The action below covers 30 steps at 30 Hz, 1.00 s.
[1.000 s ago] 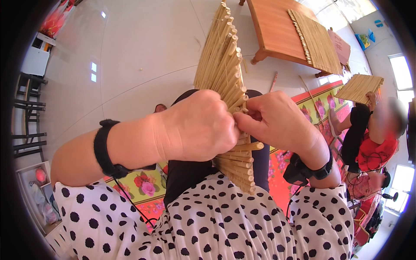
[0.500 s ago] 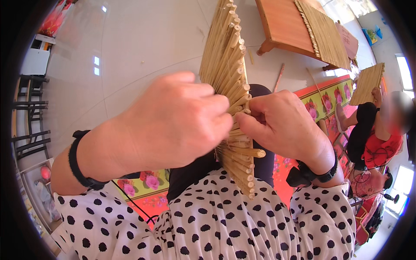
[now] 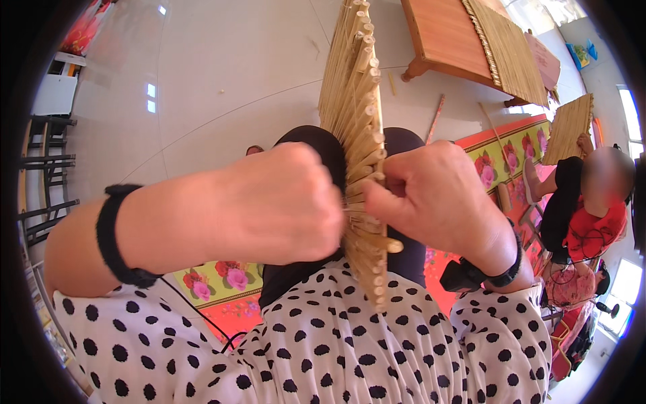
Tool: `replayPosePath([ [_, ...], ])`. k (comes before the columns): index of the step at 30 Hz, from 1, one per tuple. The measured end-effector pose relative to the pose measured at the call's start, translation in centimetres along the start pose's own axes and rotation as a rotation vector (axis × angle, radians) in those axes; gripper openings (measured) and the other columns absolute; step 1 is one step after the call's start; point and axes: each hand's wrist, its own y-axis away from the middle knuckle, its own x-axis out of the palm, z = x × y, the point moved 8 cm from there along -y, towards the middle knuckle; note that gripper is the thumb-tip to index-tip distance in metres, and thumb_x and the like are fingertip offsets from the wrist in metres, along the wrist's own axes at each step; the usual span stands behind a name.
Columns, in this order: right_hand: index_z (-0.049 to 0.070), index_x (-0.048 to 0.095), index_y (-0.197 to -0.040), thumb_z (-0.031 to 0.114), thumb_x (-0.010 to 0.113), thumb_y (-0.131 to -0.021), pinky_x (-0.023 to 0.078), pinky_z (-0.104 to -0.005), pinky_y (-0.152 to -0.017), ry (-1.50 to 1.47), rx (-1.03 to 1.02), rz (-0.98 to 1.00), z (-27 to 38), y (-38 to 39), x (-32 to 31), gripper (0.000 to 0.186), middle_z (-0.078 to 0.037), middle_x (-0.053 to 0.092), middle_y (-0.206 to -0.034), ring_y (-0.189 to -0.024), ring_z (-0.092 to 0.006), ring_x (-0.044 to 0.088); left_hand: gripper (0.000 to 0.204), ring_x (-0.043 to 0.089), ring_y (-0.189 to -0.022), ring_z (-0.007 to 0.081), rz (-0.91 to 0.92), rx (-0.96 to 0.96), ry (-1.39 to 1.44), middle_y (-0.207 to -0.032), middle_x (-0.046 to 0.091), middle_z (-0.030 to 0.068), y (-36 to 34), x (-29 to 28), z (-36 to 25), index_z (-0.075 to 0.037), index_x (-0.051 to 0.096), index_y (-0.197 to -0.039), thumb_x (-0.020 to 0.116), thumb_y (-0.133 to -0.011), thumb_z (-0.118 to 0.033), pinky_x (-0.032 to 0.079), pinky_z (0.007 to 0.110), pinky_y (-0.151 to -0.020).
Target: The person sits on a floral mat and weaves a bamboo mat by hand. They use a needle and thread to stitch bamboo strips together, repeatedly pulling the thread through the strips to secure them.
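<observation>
A mat of straw-coloured reed stalks (image 3: 368,81) stands on edge between my knees, its row of cut stalk ends facing right. My right hand (image 3: 431,192) pinches that edge at about mid-length, thumb and forefinger pressed against the stalks. Just left of the mat, my left hand (image 3: 289,209) is closed into a fist and slightly smeared by motion; its fingertips are hidden, so I cannot tell what it holds. One thicker stalk (image 3: 387,244) sticks out past the others below my right hand.
A wooden table (image 3: 451,47) at the far right bears another reed mat (image 3: 508,50). A seated person (image 3: 585,222) at the right holds a similar mat (image 3: 568,128). Loose sticks (image 3: 436,118) lie on the tiled floor, near a red floral floor mat (image 3: 494,161). Dark stools (image 3: 47,161) stand at the left.
My left hand has drawn left and slightly down, away from the mat's edge, its forearm swinging outward. The mat has tilted a little; my right hand has hardly moved.
</observation>
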Motion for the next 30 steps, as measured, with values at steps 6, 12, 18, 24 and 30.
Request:
replayPosePath([
  [6, -0.005, 0.051, -0.06, 0.024, 0.068, -0.083, 0.037, -0.0374, -0.046, -0.119, 0.067, 0.013, -1.2, 0.2, 0.1, 0.041, -0.015, 0.042, -0.049, -0.044, -0.0272, 0.037, 0.013, 0.062, -0.062, 0.0203, 0.013, -0.305, -0.019, -0.07, 0.06, 0.0035, 6.0, -0.6, 2.4, -0.007, 0.062, -0.07, 0.071, -0.063, -0.014, 0.048, 0.033, -0.056],
  [12, -0.001, 0.062, -0.061, 0.033, 0.067, -0.086, 0.047, -0.0406, -0.053, -0.163, 0.11, 0.052, -0.7, 0.2, 0.5, 0.042, -0.014, 0.054, -0.051, -0.049, -0.0336, 0.056, 0.017, 0.067, -0.075, 0.0212, -0.737, -0.498, 0.333, -0.08, 0.064, 0.0079, 8.2, -2.7, 4.0, -0.005, 0.068, -0.085, 0.081, -0.074, -0.002, 0.051, 0.031, -0.066],
  [18, -0.002, 0.064, -0.067, 0.033, 0.064, -0.091, 0.045, -0.0386, -0.051, -0.249, 0.127, 0.021, -0.7, 0.9, 0.7, 0.043, -0.013, 0.057, -0.053, -0.048, -0.0284, 0.057, 0.012, 0.069, -0.084, 0.0219, -0.948, -0.658, 0.884, -0.088, 0.07, 0.0141, 10.7, 2.5, 4.7, -0.004, 0.069, -0.089, 0.077, -0.082, 0.001, 0.054, 0.033, -0.072],
  [24, -0.003, 0.064, -0.069, 0.039, 0.064, -0.096, 0.042, -0.0372, -0.05, -0.29, 0.071, -0.002, -0.8, 0.7, 1.4, 0.05, -0.012, 0.054, -0.052, -0.047, -0.0239, 0.049, 0.011, 0.071, -0.086, 0.0285, -1.322, -0.293, 1.638, -0.096, 0.071, 0.0206, 6.5, 5.6, 3.7, -0.007, 0.058, -0.101, 0.065, -0.098, -0.015, 0.059, 0.039, -0.073],
  [30, -0.003, 0.065, -0.079, 0.039, 0.061, -0.1, 0.04, -0.036, -0.052, -0.508, -0.007, -0.064, -2.5, 1.6, 2.3, 0.047, -0.01, 0.05, -0.057, -0.051, -0.0198, 0.045, 0.019, 0.063, -0.068, 0.0171, -1.049, -0.248, 1.758, -0.084, 0.062, 0.0095, 4.2, 5.2, 3.0, -0.008, 0.049, -0.104, 0.057, -0.105, -0.026, 0.056, 0.032, -0.062],
])
